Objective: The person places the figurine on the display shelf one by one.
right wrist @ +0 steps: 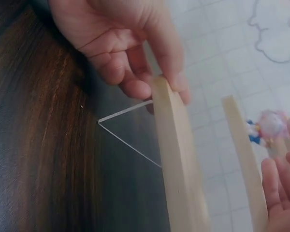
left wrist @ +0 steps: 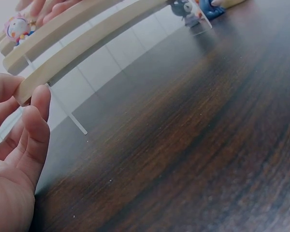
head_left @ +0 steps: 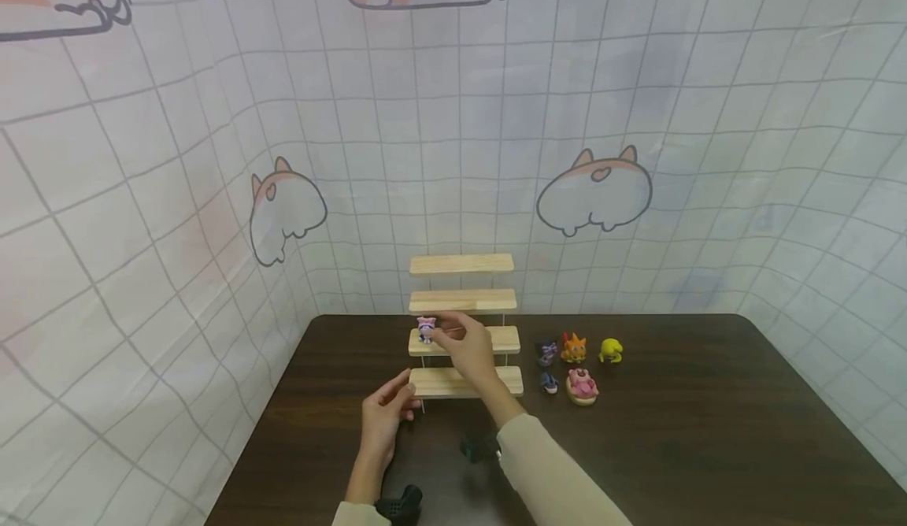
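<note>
A stepped wooden display stand has several pale boards on thin clear supports. At the left end of its lowest board, my left hand pinches the wood between thumb and fingers; the left wrist view shows this board up close. My right hand reaches over the stand and holds a small figurine with a pink top and blue-and-white body. The figurine is at the left end of the second board from the bottom. In the right wrist view, fingertips meet the figurine at its side.
Right of the stand are a dark purple figurine, an orange one, a yellow one, a small dark blue one and a pink one on a round base. A patterned cloth wall encloses the dark wooden table.
</note>
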Action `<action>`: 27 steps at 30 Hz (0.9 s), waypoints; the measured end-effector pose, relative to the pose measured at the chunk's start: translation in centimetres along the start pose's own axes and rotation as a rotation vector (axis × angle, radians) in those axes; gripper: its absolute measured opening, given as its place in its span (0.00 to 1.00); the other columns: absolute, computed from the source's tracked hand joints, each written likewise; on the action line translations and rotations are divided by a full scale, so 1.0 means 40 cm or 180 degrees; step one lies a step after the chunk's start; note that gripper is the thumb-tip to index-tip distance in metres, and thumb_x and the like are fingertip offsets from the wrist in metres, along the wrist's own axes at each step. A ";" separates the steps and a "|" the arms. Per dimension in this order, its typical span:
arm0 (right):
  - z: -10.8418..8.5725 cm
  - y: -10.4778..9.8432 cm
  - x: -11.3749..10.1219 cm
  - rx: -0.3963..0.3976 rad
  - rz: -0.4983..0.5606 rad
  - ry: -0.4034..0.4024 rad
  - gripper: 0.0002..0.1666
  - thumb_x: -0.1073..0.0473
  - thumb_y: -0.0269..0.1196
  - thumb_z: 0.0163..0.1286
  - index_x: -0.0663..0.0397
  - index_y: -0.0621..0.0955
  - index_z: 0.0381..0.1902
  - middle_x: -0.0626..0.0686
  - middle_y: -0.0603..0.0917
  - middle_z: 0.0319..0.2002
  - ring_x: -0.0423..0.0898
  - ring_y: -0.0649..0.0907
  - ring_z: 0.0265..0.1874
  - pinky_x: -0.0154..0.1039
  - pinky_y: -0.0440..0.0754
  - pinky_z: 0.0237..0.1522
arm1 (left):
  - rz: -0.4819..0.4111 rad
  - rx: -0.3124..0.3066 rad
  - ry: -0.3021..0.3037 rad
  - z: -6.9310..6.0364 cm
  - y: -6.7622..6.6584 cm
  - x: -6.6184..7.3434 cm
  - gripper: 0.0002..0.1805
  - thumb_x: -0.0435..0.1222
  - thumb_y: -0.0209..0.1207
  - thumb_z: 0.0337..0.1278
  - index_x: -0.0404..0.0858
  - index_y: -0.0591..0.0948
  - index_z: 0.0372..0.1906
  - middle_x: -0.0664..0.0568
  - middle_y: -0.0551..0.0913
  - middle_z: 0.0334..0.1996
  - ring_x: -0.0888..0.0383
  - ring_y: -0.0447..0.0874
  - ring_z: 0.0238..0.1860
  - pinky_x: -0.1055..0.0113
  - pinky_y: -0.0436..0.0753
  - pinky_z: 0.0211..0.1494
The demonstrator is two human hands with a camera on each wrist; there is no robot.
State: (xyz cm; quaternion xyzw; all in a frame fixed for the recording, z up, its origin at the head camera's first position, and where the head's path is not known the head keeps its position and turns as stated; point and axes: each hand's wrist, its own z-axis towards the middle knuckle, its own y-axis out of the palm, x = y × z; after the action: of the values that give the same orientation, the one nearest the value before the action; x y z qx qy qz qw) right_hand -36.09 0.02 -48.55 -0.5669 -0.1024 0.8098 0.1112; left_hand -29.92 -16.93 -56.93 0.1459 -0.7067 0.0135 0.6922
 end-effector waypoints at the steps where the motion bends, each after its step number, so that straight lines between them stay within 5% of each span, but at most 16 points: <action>1: -0.006 -0.010 0.005 0.0022 0.0051 0.0005 0.22 0.50 0.71 0.68 0.49 0.85 0.57 0.51 0.89 0.45 0.48 0.87 0.44 0.44 0.87 0.47 | 0.0007 0.0003 -0.0006 0.000 0.001 -0.002 0.23 0.35 0.68 0.64 0.36 0.82 0.63 0.53 0.89 0.36 0.63 0.87 0.28 0.73 0.82 0.27; 12: -0.094 -0.157 0.066 0.0126 0.0597 0.0092 0.13 0.55 0.70 0.69 0.55 0.88 0.48 0.60 0.89 0.36 0.47 0.87 0.32 0.33 0.84 0.34 | 0.0027 0.0002 0.0006 -0.004 0.011 -0.013 0.24 0.36 0.67 0.65 0.35 0.81 0.65 0.51 0.89 0.37 0.63 0.88 0.29 0.73 0.83 0.29; 27: -0.167 -0.351 0.132 0.0224 0.0463 0.0343 0.16 0.54 0.70 0.69 0.57 0.86 0.50 0.62 0.88 0.42 0.52 0.90 0.36 0.39 0.89 0.38 | 0.0059 0.0012 0.0001 -0.001 -0.002 0.002 0.24 0.36 0.66 0.66 0.35 0.80 0.66 0.45 0.89 0.41 0.62 0.88 0.30 0.71 0.85 0.31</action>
State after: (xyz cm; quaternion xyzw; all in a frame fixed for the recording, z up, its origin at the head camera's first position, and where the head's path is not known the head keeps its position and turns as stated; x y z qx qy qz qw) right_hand -30.67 15.25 -51.43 -0.6113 -0.0263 0.7872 0.0774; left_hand -29.88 -17.01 -56.88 0.1406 -0.7079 0.0212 0.6919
